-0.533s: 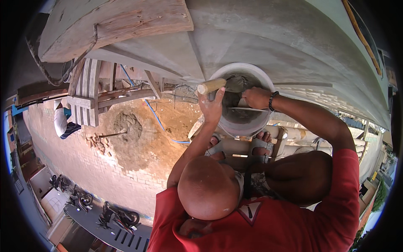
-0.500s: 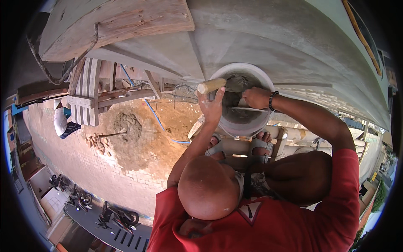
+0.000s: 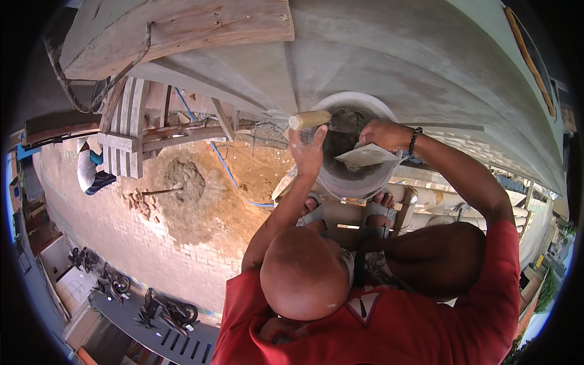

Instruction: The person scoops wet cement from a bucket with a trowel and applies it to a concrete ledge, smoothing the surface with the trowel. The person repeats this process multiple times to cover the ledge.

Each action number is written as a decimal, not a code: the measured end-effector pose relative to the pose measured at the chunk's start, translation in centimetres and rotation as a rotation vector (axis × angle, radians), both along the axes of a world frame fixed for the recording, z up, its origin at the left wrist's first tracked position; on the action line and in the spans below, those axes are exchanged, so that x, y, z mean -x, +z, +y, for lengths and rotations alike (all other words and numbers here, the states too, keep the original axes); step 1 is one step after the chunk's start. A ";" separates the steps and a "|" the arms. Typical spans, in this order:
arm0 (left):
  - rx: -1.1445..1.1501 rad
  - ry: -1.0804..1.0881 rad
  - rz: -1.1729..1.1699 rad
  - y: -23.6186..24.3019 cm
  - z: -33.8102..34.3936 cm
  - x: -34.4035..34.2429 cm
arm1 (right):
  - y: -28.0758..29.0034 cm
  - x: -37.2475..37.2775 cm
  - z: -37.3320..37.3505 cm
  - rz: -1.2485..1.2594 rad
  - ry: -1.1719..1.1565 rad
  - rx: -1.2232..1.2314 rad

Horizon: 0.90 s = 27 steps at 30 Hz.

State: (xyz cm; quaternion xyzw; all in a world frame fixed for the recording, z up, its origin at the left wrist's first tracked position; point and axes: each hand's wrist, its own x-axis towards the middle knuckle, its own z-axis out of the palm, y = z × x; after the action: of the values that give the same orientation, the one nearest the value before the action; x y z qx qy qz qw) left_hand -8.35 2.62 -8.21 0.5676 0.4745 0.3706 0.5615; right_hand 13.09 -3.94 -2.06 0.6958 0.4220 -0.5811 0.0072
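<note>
My left hand (image 3: pixel 307 146) is closed around a tool with a thick pale wooden cylinder handle (image 3: pixel 309 120), at the left rim of a round grey bucket (image 3: pixel 356 189). Inside the bucket lies dark wet mortar (image 3: pixel 344 137). My right hand (image 3: pixel 383 135) is closed on a flat pale blade (image 3: pixel 368 155), held tilted over the bucket's inside; its grip is partly hidden by my fingers. My feet (image 3: pixel 381 207) in sandals rest on round poles (image 3: pixel 331 214) just below the bucket.
A grey plastered surface (image 3: pixel 413 55) curves above, beside a wooden plank (image 3: pixel 182 30) and a slatted frame (image 3: pixel 125 131). Below are a mortar pile (image 3: pixel 182 173), blue hose (image 3: pixel 228 173), another person (image 3: pixel 88 170) bending at the left and parked motorcycles (image 3: pixel 164 310).
My right hand has moved slightly right, and the blade has turned so its flat face shows more. My left hand has barely moved. The person below has shifted a little.
</note>
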 end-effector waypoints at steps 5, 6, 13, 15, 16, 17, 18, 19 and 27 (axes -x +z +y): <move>-0.028 -0.016 0.005 -1.0 -0.1 0.0 | 1.1 -1.3 0.5 -0.296 0.318 -0.314; -0.048 -0.014 0.030 -1.2 -0.1 0.0 | 0.5 -1.2 0.7 -0.310 0.379 -0.309; -0.048 -0.062 0.039 -0.4 0.0 0.1 | -1.3 -0.6 0.4 -0.278 0.406 -0.372; -0.058 -0.051 0.041 -0.6 0.0 0.2 | -1.4 -0.7 0.7 -0.289 0.480 -0.385; -0.040 -0.047 0.030 -0.6 0.0 0.1 | -1.1 -0.5 0.9 -0.293 0.515 -0.391; -0.022 -0.043 0.020 -0.6 -0.1 0.0 | -0.8 -0.4 1.1 -0.291 0.554 -0.366; -0.005 -0.039 0.009 -0.7 -0.1 0.0 | -0.4 -0.3 1.4 -0.289 0.594 -0.341; 0.004 -0.037 -0.015 -0.7 -0.1 0.0 | 0.0 -0.2 1.7 -0.288 0.631 -0.315; 0.106 -0.036 -0.184 0.4 -0.3 -0.4 | -2.6 1.5 0.0 -0.328 0.637 -0.389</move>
State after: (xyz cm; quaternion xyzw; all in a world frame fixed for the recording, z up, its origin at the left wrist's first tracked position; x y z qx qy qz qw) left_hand -7.91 2.29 -7.76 0.5091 0.4295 0.3853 0.6386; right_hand 11.62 -3.89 -4.61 0.6021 0.7117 -0.3406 0.1221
